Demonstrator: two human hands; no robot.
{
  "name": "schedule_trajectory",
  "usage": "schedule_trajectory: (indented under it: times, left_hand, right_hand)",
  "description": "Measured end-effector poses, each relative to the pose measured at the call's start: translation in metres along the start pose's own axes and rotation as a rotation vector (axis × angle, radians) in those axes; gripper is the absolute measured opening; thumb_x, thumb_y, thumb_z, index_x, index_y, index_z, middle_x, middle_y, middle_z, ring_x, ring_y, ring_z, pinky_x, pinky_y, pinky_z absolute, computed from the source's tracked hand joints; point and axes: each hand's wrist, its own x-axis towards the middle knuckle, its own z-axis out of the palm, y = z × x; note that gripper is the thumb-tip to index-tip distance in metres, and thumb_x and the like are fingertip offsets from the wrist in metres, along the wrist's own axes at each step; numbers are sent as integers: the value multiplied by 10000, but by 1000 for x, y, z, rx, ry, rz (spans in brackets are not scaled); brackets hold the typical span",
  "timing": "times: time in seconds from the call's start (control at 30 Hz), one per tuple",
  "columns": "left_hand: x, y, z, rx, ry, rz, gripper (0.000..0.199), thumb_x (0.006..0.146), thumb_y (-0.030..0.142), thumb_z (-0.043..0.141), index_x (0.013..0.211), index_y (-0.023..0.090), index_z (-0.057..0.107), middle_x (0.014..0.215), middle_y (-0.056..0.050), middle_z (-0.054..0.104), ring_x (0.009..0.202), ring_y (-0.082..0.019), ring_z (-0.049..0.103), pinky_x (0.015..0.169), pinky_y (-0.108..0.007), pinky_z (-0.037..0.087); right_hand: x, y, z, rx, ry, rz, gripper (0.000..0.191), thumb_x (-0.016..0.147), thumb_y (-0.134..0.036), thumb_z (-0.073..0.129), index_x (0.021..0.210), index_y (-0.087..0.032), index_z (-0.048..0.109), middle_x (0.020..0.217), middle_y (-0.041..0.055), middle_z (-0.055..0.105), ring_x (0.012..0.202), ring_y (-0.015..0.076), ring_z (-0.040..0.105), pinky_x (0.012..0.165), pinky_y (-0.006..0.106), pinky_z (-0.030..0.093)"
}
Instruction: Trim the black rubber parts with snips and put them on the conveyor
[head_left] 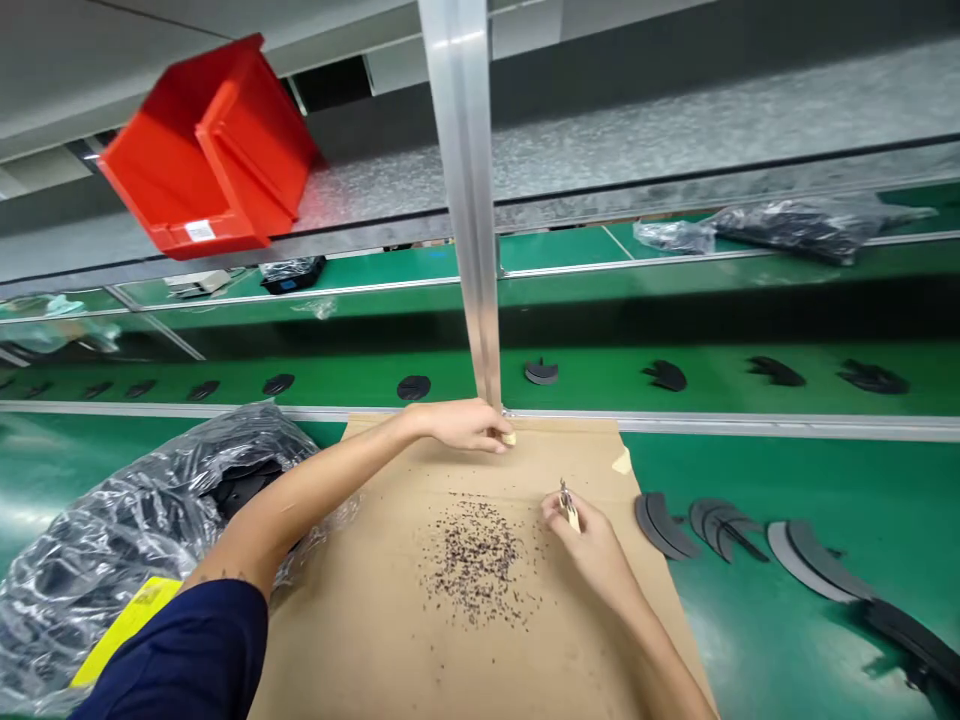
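The right hand (pixel 589 540) is closed in a pinch on a pair of small tweezers (pixel 565 497), tips pointing up and away from the wrist, just right of a scatter of tiny dark parts (pixel 474 560). The left hand (pixel 466 424) is extended to the far edge of the cardboard sheet (pixel 390 640), fingers closed on a small pale object (pixel 509 438) at the foot of the aluminium post (pixel 466 200); what the object is cannot be told. The hands are well apart. The step in hand appears to be picking single parts from the scatter with the tweezers. The next move would likely call for lowering the tips onto one part without disturbing its neighbours. The cardboard lies on the green tabletop (pixel 750 620). To its right lie crescent-shaped dark pieces (pixel 720 525); to its left, a clear plastic bag of dark parts (pixel 142 520). Beyond, similar dark pieces ride the conveyor belt (pixel 600 385), and a red bin (pixel 214 150) sits on the shelf above.
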Motion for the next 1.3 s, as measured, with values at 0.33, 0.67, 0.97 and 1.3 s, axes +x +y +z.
schedule_trajectory:
  times: [0.33,0.67,0.97,1.3]
  left_hand:
    - [163,39,26,145,313,-437,395,966,353,631,1307,160,581,1357,-118,586,1210,-266,604,1022,-512,528]
    - [127,46,33,-181,448,-295,322,907,105,623,1228,89,611,1227,-185,663,1282,-343,582,1135,-476,417]
    - [-14,74,65,-812,642,-99,181,842,254,711,959,146,626,989,-71,741,975,-218,730,937,-342,558]
    - [-117,70,112,-1248,811,-223,472,684,526,822,902,176,591,903,-55,744,771,-179,719,720,-328,599]
  right_hand:
    - [5,23,0,187,59,27,195,752,-410,603,694,-231,554,578,-10,551,604,184,524,627,327,441]
    - [13,23,-11,453,90,123,369,721,-561,682,670,-223,542,602,8,563,568,169,569,589,325,488]
    - [5,13,12,369,181,-41,504,688,-686,735,660,-245,493,596,-16,493,583,153,467,593,316,425]
    - [-12,-18,27,298,12,-114,455,719,-663,719,673,-250,533,587,-24,486,592,157,474,613,324,440]
